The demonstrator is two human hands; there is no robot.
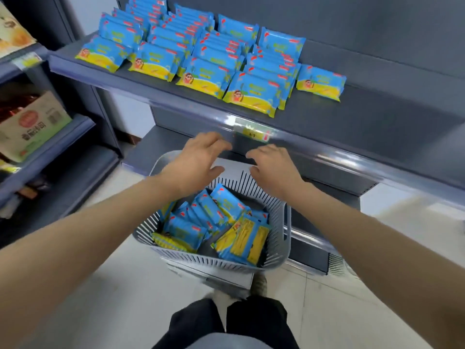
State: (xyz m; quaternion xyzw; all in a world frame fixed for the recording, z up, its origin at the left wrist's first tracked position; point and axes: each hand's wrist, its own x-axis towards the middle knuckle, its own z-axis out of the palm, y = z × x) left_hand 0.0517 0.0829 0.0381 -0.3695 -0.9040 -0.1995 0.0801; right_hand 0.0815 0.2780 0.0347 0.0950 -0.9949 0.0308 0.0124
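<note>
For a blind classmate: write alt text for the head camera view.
The left hand and right hand, both open and empty, reach forward above a grey slotted basket holding blue-and-yellow packets, below a dark shelf. On it, more packets lie in overlapping rows, a lone packet apart at the right.

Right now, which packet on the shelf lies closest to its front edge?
The front packet of the fourth row from the left, just above the yellow price tag; other rows end farther back.
</note>
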